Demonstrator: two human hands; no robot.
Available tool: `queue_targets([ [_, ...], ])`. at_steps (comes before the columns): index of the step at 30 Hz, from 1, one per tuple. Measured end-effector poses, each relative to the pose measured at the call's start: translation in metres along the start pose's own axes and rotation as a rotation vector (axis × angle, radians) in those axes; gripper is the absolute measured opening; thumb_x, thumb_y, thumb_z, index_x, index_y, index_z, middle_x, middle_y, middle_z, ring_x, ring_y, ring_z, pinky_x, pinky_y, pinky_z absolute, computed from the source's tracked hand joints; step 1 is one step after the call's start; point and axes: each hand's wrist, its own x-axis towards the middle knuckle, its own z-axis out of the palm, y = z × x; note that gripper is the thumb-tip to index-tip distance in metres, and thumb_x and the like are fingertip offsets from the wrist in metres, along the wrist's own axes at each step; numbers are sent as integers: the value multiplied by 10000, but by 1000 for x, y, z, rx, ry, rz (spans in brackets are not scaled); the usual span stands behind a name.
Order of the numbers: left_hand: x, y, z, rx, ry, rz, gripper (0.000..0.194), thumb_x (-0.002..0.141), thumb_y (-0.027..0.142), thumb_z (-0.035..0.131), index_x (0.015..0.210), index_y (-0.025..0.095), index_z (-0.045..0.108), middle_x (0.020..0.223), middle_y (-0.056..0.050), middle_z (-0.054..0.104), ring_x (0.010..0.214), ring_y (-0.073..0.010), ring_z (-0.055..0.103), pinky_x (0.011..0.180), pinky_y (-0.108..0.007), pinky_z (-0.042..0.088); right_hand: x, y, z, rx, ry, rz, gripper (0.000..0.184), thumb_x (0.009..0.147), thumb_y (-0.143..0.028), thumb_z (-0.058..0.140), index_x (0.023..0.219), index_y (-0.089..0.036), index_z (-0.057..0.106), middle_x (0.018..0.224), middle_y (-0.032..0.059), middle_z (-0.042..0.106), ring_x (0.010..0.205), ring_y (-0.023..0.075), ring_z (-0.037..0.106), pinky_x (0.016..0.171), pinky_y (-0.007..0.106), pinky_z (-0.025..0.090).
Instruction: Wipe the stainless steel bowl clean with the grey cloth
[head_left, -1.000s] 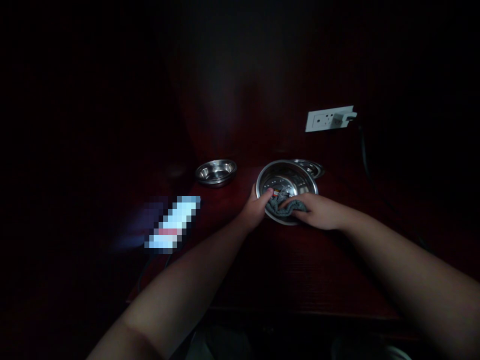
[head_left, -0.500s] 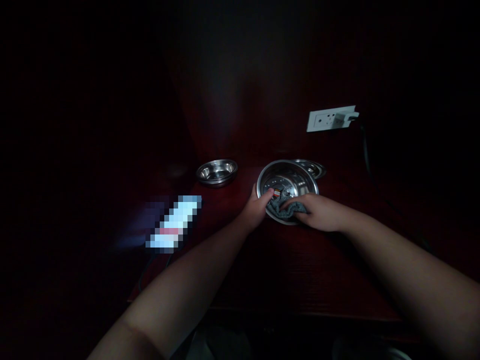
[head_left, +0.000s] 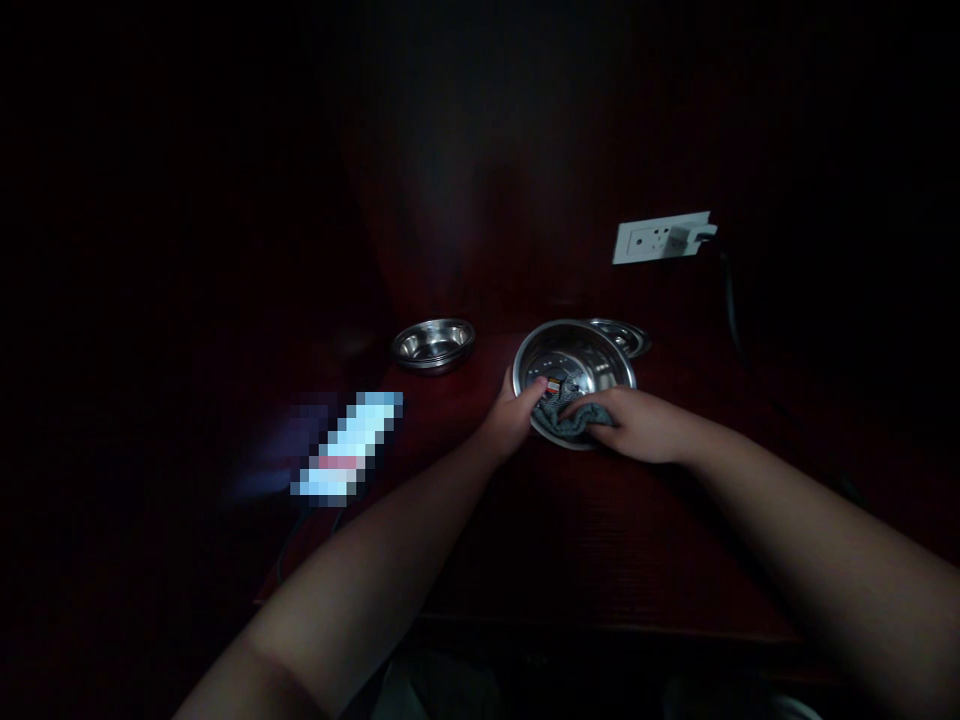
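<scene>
A shiny steel bowl (head_left: 600,350) is tilted toward me above the dark red table. My left hand (head_left: 512,415) grips its left rim, with the thumb inside and the other fingers hidden behind the wall. My right hand (head_left: 637,422) reaches over the near right rim and is closed on a grey-green cloth (head_left: 574,420), which is bunched against the bowl's inside. A small label in orange, white and black (head_left: 553,386) shows inside the bowl near my left thumb.
Steel bowls, seemingly stacked (head_left: 433,345), stand at the back left. Behind the held bowl lies a shallow steel dish or lid (head_left: 626,338). A lit, pixelated screen (head_left: 349,445) is at left. A wall socket (head_left: 664,238) holds a plug with a cable. The table's front edge (head_left: 600,628) runs below my arms.
Almost nothing differs. Both hands keep their hold on the bowl and the cloth, and the view has shifted only very slightly.
</scene>
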Motion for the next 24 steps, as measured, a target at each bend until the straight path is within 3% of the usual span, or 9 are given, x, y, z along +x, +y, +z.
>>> queue_targets([
  [24, 5, -5, -3, -21, -32, 40, 563, 738, 323, 688, 1252, 194, 498, 1261, -104, 601, 1201, -258, 533, 1055, -425, 376, -1, -2, -1, -18, -10, 5, 373, 789, -128, 499, 1108, -193, 681, 1086, 74, 714, 990, 232, 662, 931, 375, 487],
])
